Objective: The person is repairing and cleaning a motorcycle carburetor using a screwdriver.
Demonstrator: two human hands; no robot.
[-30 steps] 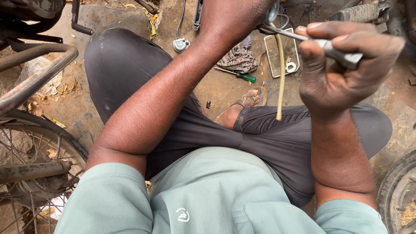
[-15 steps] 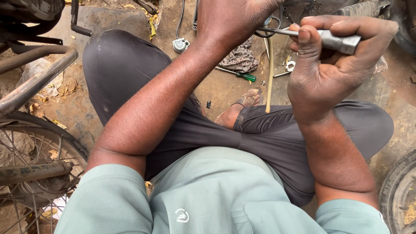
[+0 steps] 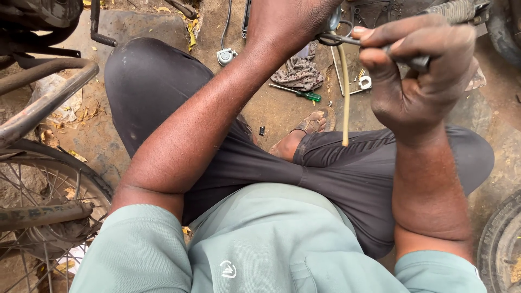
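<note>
nearest the camera, at six o'clock, sits the pale green cotton shirt (image 3: 271, 249) of the person, and just beyond it the dark grey trousers (image 3: 336, 173) folded over crossed legs. the right hand (image 3: 415, 76), at two o'clock, is curled tight around a slim grey-handled metal tool (image 3: 415, 62) — thumb and fingers pressed together about the handle, with the thin metal shaft pointing toward eleven o'clock. the left hand (image 3: 287, 21), at twelve o'clock, is cut off by the top edge, so i cannot tell how its fingers lie; it meets a small metal ring-shaped part (image 3: 334, 35) where the tool's tip touches. from that part a thin yellowish rubber tube (image 3: 344, 92) hangs straight down toward six o'clock, its lower end over the trousers. past the knees, a bare foot in a worn brown sandal (image 3: 312, 123) rests on the dirt ground (image 3: 271, 108). farther out lie a green-handled screwdriver (image 3: 298, 93) and a crumpled grey rag (image 3: 298, 70), close together. at eight o'clock — a spoked bicycle wheel (image 3: 43, 211).
</note>
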